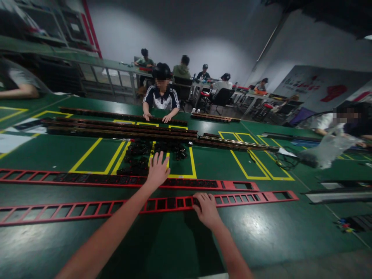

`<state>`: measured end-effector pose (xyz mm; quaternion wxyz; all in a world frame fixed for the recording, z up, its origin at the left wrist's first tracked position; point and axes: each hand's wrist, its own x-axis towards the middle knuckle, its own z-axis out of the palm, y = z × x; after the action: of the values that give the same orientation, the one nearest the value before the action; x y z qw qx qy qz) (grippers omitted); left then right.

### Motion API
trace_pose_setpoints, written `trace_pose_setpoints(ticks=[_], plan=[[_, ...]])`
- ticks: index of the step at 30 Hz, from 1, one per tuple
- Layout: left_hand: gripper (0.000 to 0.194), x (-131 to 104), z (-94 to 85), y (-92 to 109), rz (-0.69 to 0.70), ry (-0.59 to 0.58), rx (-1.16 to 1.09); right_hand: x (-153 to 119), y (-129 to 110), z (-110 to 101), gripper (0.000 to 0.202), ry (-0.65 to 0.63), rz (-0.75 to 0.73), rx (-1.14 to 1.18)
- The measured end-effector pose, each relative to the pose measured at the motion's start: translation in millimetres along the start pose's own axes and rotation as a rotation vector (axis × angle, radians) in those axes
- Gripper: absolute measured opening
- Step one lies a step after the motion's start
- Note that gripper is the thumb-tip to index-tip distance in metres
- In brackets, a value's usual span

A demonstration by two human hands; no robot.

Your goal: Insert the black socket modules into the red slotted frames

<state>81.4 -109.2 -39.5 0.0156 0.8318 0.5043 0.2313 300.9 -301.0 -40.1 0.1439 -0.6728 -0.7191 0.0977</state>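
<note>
Two long red frames with rows of rectangular openings lie across the green table, the near frame (78,209) and the far frame (238,185). Black square parts fill many openings of the far one. My left hand (158,170) reaches over the far frame, fingers spread, at the edge of a pile of small black parts (136,157); nothing shows in its grasp. My right hand (206,207) rests on the near frame, its fingers curled over a dark part in an opening. The fingertips partly hide that part.
Long dark strips (122,130) lie across the table beyond the pile. Yellow tape rectangles mark the green top (250,228). A person (161,97) sits opposite, both hands at a strip. At the right are a plastic bag (328,149) and another person.
</note>
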Motion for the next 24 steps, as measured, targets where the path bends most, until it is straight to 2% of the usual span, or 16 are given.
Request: trace_pose_setpoints(ticks=[2, 4, 6, 13, 19, 24], plan=[[0.057, 10.7, 5.5, -21.4, -0.09, -0.124, 0.085, -6.1, 0.1, 8.9, 0.031, 0.093, -0.023, -0.013], [0.052, 15.4, 9.8, -35.6, -0.093, -0.254, 0.133, -8.9, -0.9, 14.7, 0.031, 0.154, -0.03, -0.013], [0.044, 16.4, 11.1, -41.0, -0.067, -0.329, 0.155, -9.3, -2.1, 16.8, 0.029, 0.175, -0.034, 0.007], [0.031, 14.2, -1.5, -33.4, -0.034, -0.403, 0.171, -8.7, -3.4, 14.3, 0.028, 0.177, -0.03, 0.015], [0.023, 9.6, -7.1, -43.9, -0.024, -0.509, 0.148, -8.5, -2.3, 16.0, 0.027, 0.189, -0.031, 0.018], [0.019, 10.0, -13.1, -48.6, 0.055, -0.507, 0.079, -8.3, -2.1, 16.3, 0.026, 0.182, -0.026, 0.028]])
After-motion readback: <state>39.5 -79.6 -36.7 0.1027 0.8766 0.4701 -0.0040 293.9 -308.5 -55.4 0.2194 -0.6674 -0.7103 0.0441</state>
